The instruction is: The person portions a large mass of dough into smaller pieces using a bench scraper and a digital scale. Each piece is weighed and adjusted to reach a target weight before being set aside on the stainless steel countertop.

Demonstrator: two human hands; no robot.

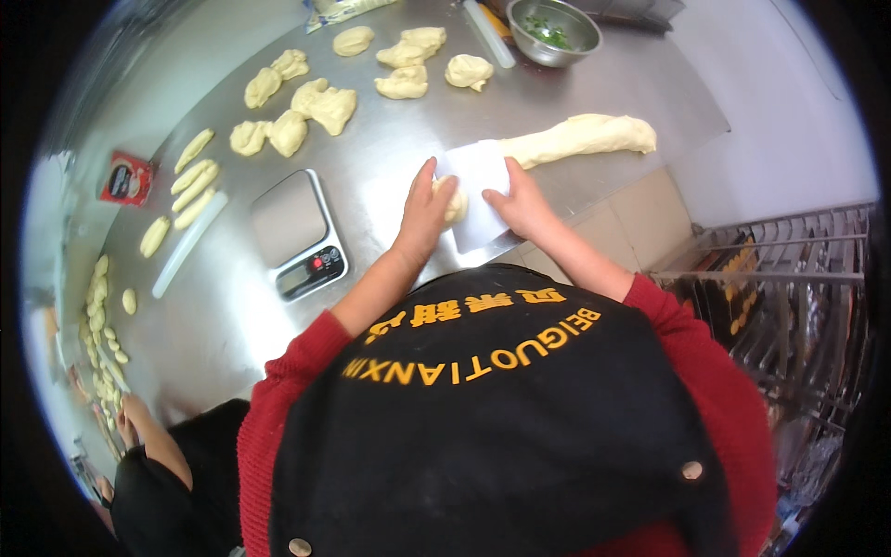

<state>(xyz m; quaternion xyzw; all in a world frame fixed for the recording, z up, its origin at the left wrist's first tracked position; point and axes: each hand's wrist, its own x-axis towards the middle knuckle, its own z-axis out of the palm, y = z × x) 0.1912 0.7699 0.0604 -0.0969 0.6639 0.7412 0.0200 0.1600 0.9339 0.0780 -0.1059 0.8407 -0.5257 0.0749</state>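
Note:
My left hand (pixel 427 209) is closed around a small piece of pale dough (pixel 452 200), which shows between the thumb and fingers. In my right hand (pixel 521 202) is a flat white dough scraper (pixel 480 188), its thumb lying on the sheet's face. The scraper's far edge meets the near end of a long dough roll (pixel 588 136), which stretches to the right on the steel table (pixel 376 139). Whether the scraper touches or cuts the roll there I cannot tell. Left of my hands stands a digital kitchen scale (pixel 299 233) with a bare metal plate.
Several dough lumps (pixel 324 104) lie farther back. A steel bowl of chopped greens (pixel 553 33) and a rolling pin (pixel 489 35) stand at the far edge. Shaped dough strips (pixel 195 184) and another pin (pixel 189 245) lie left. A co-worker's hand (pixel 132 418) is lower left; a rack (pixel 766 278) stands right.

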